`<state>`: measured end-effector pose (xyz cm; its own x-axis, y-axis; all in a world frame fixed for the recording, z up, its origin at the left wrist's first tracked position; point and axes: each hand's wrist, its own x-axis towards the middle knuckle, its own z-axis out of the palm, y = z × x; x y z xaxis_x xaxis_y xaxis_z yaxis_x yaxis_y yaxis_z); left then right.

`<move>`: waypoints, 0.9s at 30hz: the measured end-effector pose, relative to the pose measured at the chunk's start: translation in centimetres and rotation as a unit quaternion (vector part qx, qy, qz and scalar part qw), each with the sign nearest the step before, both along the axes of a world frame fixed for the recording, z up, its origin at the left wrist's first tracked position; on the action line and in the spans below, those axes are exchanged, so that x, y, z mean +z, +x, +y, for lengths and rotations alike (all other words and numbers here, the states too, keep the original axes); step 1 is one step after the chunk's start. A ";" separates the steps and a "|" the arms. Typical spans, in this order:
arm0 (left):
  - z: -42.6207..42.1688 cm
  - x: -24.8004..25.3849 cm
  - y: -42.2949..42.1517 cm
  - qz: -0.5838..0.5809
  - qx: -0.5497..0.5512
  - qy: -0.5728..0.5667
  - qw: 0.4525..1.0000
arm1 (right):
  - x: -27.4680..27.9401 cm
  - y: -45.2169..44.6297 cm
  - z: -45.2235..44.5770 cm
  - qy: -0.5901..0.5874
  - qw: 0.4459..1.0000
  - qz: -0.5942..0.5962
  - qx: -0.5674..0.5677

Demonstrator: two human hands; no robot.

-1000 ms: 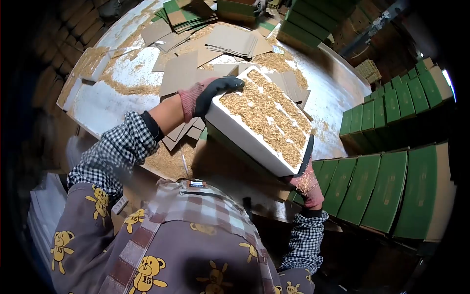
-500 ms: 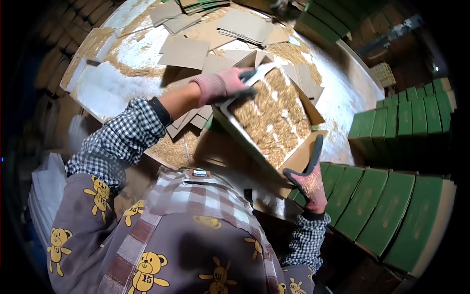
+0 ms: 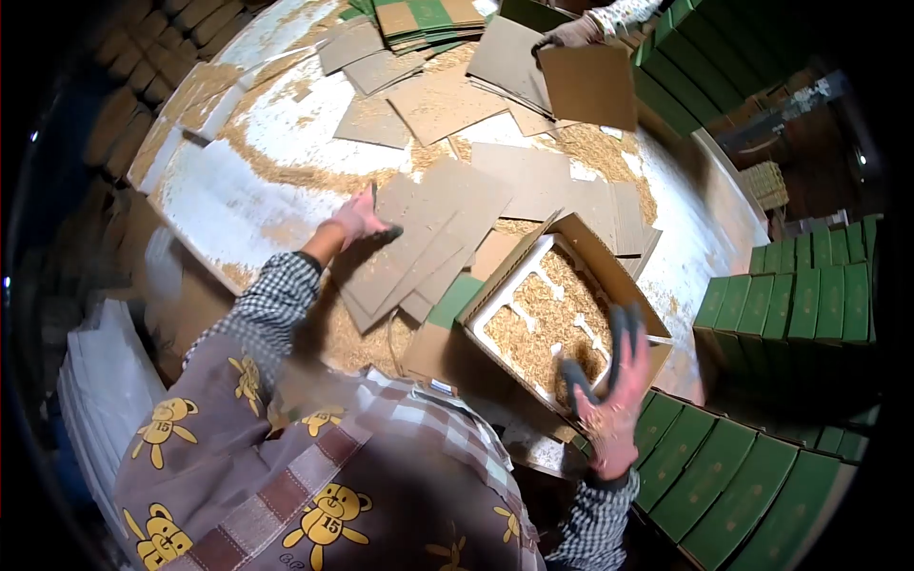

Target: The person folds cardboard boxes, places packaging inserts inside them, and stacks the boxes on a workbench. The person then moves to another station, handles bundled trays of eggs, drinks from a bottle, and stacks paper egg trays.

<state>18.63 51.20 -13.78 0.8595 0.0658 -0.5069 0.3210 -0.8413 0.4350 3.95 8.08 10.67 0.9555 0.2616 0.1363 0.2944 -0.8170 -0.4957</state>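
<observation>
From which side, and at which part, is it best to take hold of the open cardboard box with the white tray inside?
Probably by two opposite walls of the box: left hand from the left, right hand from the right. Its sides are straight and flat, good to press between; the loose shavings in the white tray would give little hold.

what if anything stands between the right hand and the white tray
Nothing visible: the right hand is over the open cardboard box, whose white tray lies uncovered. I cannot tell whether hand and tray touch.
</observation>
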 end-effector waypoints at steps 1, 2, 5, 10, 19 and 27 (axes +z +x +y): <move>0.2 -1.1 -0.4 -0.009 -0.034 -0.010 0.999 | -1.3 1.7 1.2 0.031 0.998 0.019 0.048; 0.8 -0.9 0.6 -0.004 -0.050 -0.018 0.999 | -3.7 2.9 2.0 0.063 0.993 0.042 0.094; 1.7 -1.2 0.1 0.055 0.005 -0.144 0.988 | -8.4 3.6 3.9 -0.292 0.929 0.156 0.167; 2.2 -3.0 -0.7 -0.081 -0.001 -0.074 0.994 | -9.5 4.5 4.1 -0.265 0.935 0.184 0.150; -5.6 23.2 -4.8 -0.407 0.185 -0.412 0.794 | -7.5 -7.0 -7.3 0.094 0.940 -0.031 -0.328; -32.2 17.4 -9.9 -0.050 -0.639 -0.097 0.762 | -11.2 -6.9 -6.2 0.513 0.795 -0.012 -0.324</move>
